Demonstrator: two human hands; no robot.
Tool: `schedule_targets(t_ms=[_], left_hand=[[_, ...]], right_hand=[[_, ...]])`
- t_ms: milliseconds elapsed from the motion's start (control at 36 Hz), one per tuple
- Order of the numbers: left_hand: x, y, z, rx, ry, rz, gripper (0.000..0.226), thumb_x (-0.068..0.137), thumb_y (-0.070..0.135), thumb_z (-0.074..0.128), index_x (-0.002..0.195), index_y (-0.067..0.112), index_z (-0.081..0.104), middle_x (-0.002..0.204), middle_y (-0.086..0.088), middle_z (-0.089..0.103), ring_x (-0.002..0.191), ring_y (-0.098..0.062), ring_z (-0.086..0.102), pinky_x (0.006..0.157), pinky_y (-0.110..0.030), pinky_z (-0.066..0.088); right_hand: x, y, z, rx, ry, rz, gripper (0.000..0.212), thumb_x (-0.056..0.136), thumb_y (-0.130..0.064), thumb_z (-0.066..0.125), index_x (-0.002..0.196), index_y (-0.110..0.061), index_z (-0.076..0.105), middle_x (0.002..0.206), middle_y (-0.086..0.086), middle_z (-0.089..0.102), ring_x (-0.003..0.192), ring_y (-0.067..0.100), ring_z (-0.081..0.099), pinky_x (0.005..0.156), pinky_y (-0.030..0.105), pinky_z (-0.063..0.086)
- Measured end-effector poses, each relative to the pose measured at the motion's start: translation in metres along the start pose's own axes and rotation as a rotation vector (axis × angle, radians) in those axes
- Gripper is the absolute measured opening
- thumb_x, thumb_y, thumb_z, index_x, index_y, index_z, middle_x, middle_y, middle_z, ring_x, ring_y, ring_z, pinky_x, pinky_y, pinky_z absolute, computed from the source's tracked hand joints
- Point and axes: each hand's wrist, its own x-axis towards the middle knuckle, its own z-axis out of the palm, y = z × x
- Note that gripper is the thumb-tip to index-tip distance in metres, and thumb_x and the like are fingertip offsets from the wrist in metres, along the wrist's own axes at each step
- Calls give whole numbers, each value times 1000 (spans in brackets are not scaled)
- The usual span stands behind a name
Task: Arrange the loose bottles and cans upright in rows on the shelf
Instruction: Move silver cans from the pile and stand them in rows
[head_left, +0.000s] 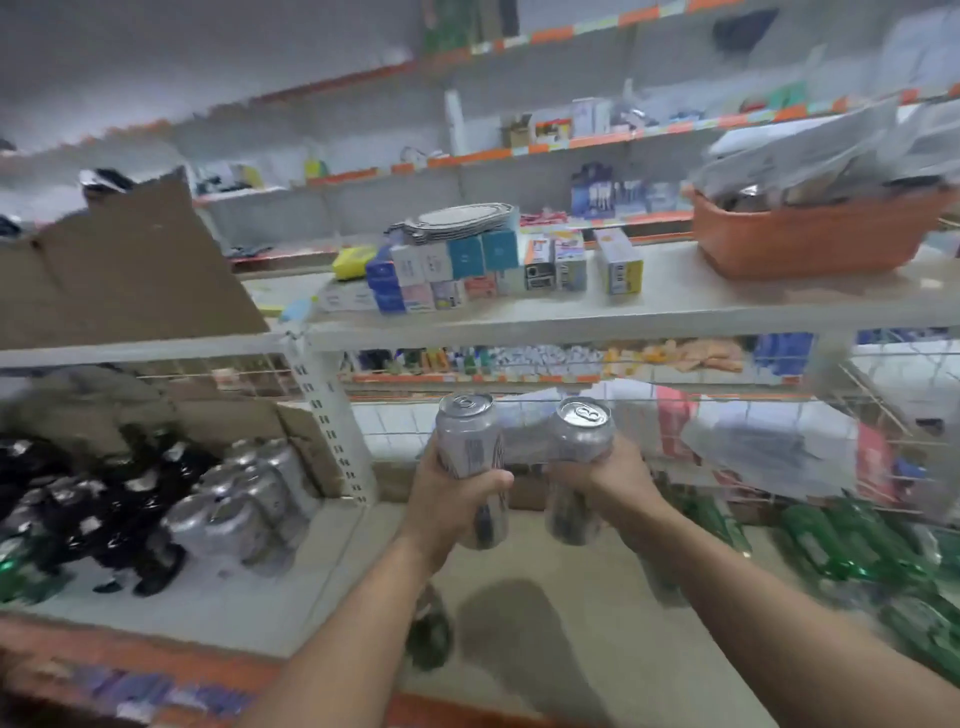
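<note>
Orange basket (810, 244) up right of the hands, heaped with blurred packets; left hand (452, 504) and right hand (605, 488) each wrapped round a silver can (470, 447) (582, 441) — upright, side by side above the shelf (587, 566) — standing cans (249, 499) left, green bottles (852, 545) lying right.

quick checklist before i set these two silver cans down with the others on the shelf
1. Left hand grips one tall silver can firmly: ok.
2. Right hand grips the second silver can: ok.
3. Both cans upright, tabs on top: ok.
4. Row of silver cans standing on the pale lower shelf: ok.
5. Bare shelf in front of that row: ok.
6. Green glass bottles lying at right, not upright: not ok.
</note>
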Motion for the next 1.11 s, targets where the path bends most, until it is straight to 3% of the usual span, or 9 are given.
schedule_targets(t_ms=[83,194,306,417,583,722,833,972,1111], left_hand=[[-17,1,-59,5,107,-4,32,73,-5,80,96,13,67,74,7,70,69,-4,66,59,-17,51],[-52,-10,-135,30,218,-21,35,73,1,85,101,16,71,88,3,76,81,-9,72,68,-23,57],[-98,-35,-214,47,281,-48,37,73,4,88,103,19,72,87,7,78,83,-8,73,65,-17,54],[-143,-69,-287,5,335,-98,43,72,-2,87,97,27,68,82,16,77,77,-3,72,63,-15,56],[-170,-102,-367,-51,349,-170,60,73,8,89,113,39,58,109,4,72,100,-18,70,82,-37,60],[-153,-113,-402,-63,306,-143,54,75,0,86,103,37,59,93,17,72,86,-4,70,74,-22,60],[-124,-125,-412,-52,302,-176,52,70,1,89,109,25,63,92,5,76,88,-14,73,69,-22,59],[-81,-144,-416,-86,234,-224,51,69,-7,87,99,25,61,86,9,74,71,3,70,59,-12,54],[-41,-169,-424,-7,190,-303,56,60,-3,93,101,24,65,81,13,77,81,-8,73,65,-22,59]], right_hand=[[-10,-22,53,20,-80,-35,27,65,-17,83,86,-5,71,77,10,73,69,14,65,64,33,52],[-33,-45,126,25,-190,-74,19,75,-7,82,83,1,66,69,4,67,67,13,63,59,28,50],[-70,-56,201,12,-268,-115,19,77,-3,81,68,-14,67,64,1,66,62,11,62,57,25,48],[-107,-45,272,43,-272,-72,17,77,3,80,86,6,65,71,7,67,66,16,61,56,25,49],[-143,-40,356,72,-259,-25,13,75,-1,84,82,-5,74,70,1,74,63,10,65,55,21,52],[-145,-42,393,93,-272,-26,19,72,-5,84,87,-10,73,77,6,75,68,10,66,60,25,54],[-124,-38,414,74,-245,-42,19,76,0,82,90,-8,72,85,14,74,71,11,65,62,23,54],[-86,-22,440,59,-219,-2,24,72,1,82,86,-15,71,72,-5,71,66,10,64,59,24,52],[-63,4,466,66,-160,42,33,70,2,82,90,-19,66,71,-10,70,61,5,62,56,20,49]])
